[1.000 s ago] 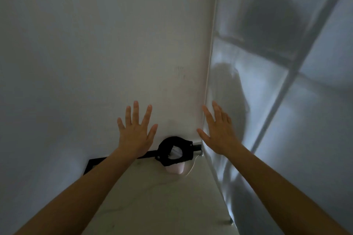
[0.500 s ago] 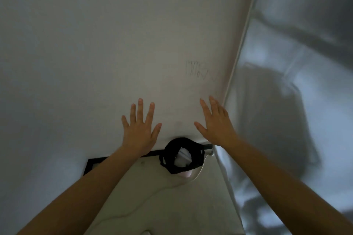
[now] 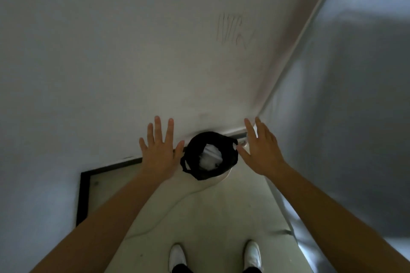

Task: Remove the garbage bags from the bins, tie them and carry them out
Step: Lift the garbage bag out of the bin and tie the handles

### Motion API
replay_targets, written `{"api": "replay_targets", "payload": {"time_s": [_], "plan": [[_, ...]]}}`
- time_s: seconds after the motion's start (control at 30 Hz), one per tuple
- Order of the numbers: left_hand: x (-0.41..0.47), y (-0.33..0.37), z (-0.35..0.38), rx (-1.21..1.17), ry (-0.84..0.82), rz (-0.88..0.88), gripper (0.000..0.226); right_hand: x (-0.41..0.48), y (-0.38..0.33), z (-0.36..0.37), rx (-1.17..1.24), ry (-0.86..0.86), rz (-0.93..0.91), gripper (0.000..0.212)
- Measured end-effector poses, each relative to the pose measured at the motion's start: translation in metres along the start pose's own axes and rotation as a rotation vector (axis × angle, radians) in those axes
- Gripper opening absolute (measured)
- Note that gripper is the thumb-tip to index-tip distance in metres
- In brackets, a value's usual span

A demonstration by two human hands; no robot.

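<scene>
A small bin stands on the pale floor in the corner, lined with a black garbage bag (image 3: 195, 169) whose rim folds over the bin's edge. White crumpled rubbish (image 3: 209, 158) lies inside it. Only a sliver of the pale bin (image 3: 225, 177) shows under the bag. My left hand (image 3: 158, 154) hovers just left of the bag, fingers spread and straight, holding nothing. My right hand (image 3: 261, 153) hovers just right of it, also flat and empty. Neither hand touches the bag.
A white wall (image 3: 133, 51) with faint scribbles rises behind the bin. A glossy grey panel (image 3: 343, 117) closes the right side. A dark skirting strip (image 3: 84, 195) edges the floor at left. A thin white cord (image 3: 177, 201) trails across the floor. My two white shoes (image 3: 177, 255) stand below.
The view has tilted down and nearer the bin, so my shoes now show. Both hands have dropped to either side of the bag's rim.
</scene>
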State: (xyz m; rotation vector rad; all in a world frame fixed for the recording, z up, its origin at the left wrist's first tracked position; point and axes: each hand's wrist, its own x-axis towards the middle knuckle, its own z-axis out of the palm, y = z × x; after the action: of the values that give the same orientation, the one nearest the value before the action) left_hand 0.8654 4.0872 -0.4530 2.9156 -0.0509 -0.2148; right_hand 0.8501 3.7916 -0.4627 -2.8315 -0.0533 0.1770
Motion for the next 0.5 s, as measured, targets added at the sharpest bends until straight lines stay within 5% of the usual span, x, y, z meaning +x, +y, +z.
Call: {"api": "replay_targets", "payload": {"time_s": [0.5], "plan": [[0.024, 0.010, 0.161, -0.066, -0.143, -0.136, 0.073, 0.043, 0.080, 0.145, 0.178, -0.163, 0.076, 0.083]]}}
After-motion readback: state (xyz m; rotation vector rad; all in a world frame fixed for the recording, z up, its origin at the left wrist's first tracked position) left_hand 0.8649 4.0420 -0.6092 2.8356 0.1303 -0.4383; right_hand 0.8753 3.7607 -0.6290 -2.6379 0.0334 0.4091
